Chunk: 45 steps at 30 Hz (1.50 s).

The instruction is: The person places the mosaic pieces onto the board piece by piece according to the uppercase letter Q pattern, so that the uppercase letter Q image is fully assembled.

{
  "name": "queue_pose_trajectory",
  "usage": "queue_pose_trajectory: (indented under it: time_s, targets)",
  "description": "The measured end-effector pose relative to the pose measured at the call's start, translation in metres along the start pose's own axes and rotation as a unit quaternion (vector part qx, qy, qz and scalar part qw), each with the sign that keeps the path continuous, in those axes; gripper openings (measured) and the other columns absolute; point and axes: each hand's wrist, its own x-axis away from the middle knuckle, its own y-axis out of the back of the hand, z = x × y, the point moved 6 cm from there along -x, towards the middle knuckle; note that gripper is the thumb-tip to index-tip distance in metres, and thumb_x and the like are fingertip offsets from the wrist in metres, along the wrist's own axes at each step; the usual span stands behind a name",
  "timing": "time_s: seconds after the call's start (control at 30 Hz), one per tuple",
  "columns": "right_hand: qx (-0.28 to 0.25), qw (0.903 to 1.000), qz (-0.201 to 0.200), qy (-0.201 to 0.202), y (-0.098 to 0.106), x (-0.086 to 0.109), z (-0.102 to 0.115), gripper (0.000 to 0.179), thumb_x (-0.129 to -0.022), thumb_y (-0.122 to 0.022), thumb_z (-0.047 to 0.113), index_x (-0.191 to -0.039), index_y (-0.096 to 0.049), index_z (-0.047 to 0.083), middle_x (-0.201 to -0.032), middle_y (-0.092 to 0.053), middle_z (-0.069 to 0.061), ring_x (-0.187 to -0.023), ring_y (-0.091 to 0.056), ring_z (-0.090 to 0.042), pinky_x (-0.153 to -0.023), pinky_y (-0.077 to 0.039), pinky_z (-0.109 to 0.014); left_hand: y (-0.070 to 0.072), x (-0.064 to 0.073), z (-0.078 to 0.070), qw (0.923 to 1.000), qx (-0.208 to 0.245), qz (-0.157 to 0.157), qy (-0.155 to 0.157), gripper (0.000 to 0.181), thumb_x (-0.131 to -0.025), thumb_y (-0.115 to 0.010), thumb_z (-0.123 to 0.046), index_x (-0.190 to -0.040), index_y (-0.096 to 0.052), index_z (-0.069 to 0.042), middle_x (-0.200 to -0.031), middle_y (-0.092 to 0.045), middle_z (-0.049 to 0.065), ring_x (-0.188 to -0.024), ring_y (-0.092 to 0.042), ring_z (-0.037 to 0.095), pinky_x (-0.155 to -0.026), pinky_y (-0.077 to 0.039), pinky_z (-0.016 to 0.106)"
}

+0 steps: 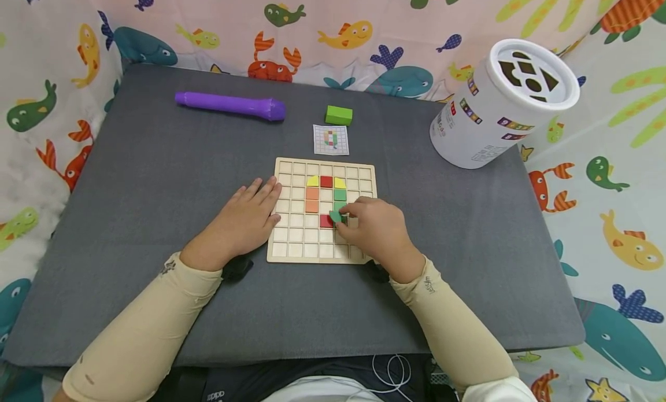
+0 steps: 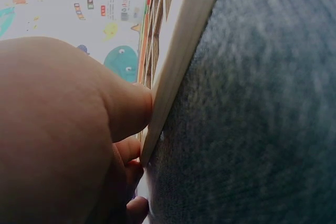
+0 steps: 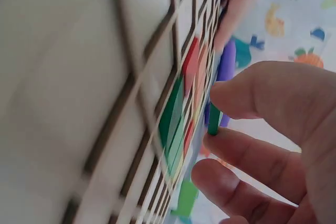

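A wooden grid board (image 1: 295,250) lies on the grey table, holding yellow, red, orange and green tiles in its middle squares. My left hand (image 1: 244,220) touches the board's left edge with straight fingers; in the left wrist view the thumb (image 2: 131,111) presses against the wooden side. Over the board's lower middle, my right hand (image 1: 378,229) pinches a small green tile (image 3: 214,119) between thumb and finger, held above the surface. Beneath it sit a red tile (image 1: 325,221) and green tiles (image 1: 340,195). Two orange tiles (image 1: 312,206) stand in the column to the left.
Behind the board lies a small pattern card (image 1: 330,140) beside a bright green block (image 1: 339,115). A purple stick (image 1: 229,104) lies at the back left. The white bucket (image 1: 468,130) with a shape-hole lid stands at the back right. Printed curtains surround the table (image 1: 468,263).
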Motion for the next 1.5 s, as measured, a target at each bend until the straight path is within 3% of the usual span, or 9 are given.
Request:
queue_pose_trajectory:
  time_s: [0.17,0.33,0.67,0.87,0.97,1.1,1.2,1.37,1.5]
  targets:
    - [0.014,0.9992,0.02,0.031,-0.01,-0.008,0.02,0.018,-0.093,-0.08,0.036,-0.101,-0.087,0.022,-0.087,-0.07,0.005,-0.069,-0.061,-0.012,-0.044,-0.043,-0.029,0.0,-0.002,-0.001,1.0,-0.003,0.003,-0.001,0.067,-0.116,-0.045,-0.032,-0.17,-0.019,-0.002,-0.176,-0.014,0.016,-0.162,-0.01,0.041,-0.128,-0.012,0.058]
    - [0.021,0.9984,0.039,0.035,-0.018,-0.013,0.028,0.019,-0.095,-0.079,0.039,-0.1,-0.086,0.022,-0.086,-0.068,0.006,-0.07,-0.06,-0.013,-0.052,-0.049,-0.031,-0.001,-0.005,-0.003,1.0,-0.005,0.008,0.0,0.067,-0.116,-0.044,-0.033,-0.17,-0.018,-0.003,-0.176,-0.014,0.016,-0.162,-0.009,0.04,-0.129,-0.011,0.058]
    - [0.017,0.9976,0.028,0.061,-0.018,-0.015,0.035,0.022,-0.093,-0.084,0.036,-0.108,-0.085,0.021,-0.094,-0.071,0.002,-0.075,-0.063,-0.013,-0.058,-0.055,-0.033,0.001,-0.006,-0.006,0.9999,-0.011,0.009,0.001,0.067,-0.115,-0.045,-0.032,-0.17,-0.02,-0.001,-0.176,-0.015,0.017,-0.162,-0.011,0.041,-0.129,-0.012,0.058]
    - [0.016,0.9969,0.017,0.075,-0.02,-0.016,0.037,0.006,-0.094,-0.083,0.029,-0.095,-0.088,0.026,-0.089,-0.07,0.006,-0.074,-0.065,-0.014,-0.057,-0.056,-0.034,-0.001,-0.005,-0.004,0.9999,-0.01,0.005,0.001,0.067,-0.115,-0.046,-0.031,-0.169,-0.02,-0.001,-0.176,-0.016,0.017,-0.161,-0.011,0.042,-0.128,-0.013,0.059]
    - [0.02,0.9973,0.016,0.069,-0.02,-0.016,0.036,0.007,-0.095,-0.082,0.028,-0.09,-0.088,0.027,-0.087,-0.07,0.008,-0.073,-0.065,-0.014,-0.057,-0.056,-0.035,-0.001,-0.005,-0.002,1.0,-0.008,0.002,0.0,0.067,-0.115,-0.046,-0.031,-0.169,-0.02,-0.001,-0.176,-0.016,0.018,-0.161,-0.012,0.042,-0.128,-0.014,0.059]
    - [0.008,0.999,0.029,0.032,-0.007,-0.012,0.023,0.011,-0.096,-0.079,0.029,-0.1,-0.087,0.023,-0.095,-0.074,0.004,-0.082,-0.069,-0.016,-0.058,-0.057,-0.038,-0.001,-0.004,-0.003,1.0,-0.005,0.003,0.001,0.067,-0.115,-0.045,-0.032,-0.17,-0.02,-0.001,-0.176,-0.016,0.017,-0.161,-0.011,0.041,-0.128,-0.013,0.059]
    - [-0.014,0.9992,0.032,-0.02,0.01,-0.006,0.001,0.017,-0.099,-0.074,0.027,-0.109,-0.086,0.02,-0.101,-0.075,0.002,-0.086,-0.07,-0.018,-0.059,-0.057,-0.04,-0.001,-0.004,-0.003,1.0,-0.002,0.005,0.001,0.068,-0.115,-0.045,-0.032,-0.17,-0.019,-0.002,-0.176,-0.015,0.016,-0.162,-0.01,0.041,-0.128,-0.013,0.059]
    - [-0.048,0.9926,0.033,-0.107,0.034,0.011,-0.041,0.022,-0.101,-0.067,0.023,-0.114,-0.084,0.018,-0.102,-0.075,0.004,-0.072,-0.059,-0.016,-0.058,-0.049,-0.038,0.001,-0.003,-0.002,1.0,0.004,0.005,0.002,0.067,-0.115,-0.045,-0.031,-0.17,-0.019,-0.001,-0.176,-0.015,0.017,-0.162,-0.01,0.042,-0.128,-0.012,0.059]
    - [-0.052,0.9854,0.067,-0.147,0.036,0.027,-0.066,0.024,-0.102,-0.066,0.022,-0.118,-0.083,0.017,-0.105,-0.075,0.002,-0.069,-0.058,-0.018,-0.058,-0.049,-0.04,-0.001,-0.001,0.001,0.9999,0.005,0.007,0.007,0.067,-0.115,-0.045,-0.031,-0.17,-0.019,-0.001,-0.176,-0.015,0.017,-0.162,-0.009,0.041,-0.128,-0.011,0.059]
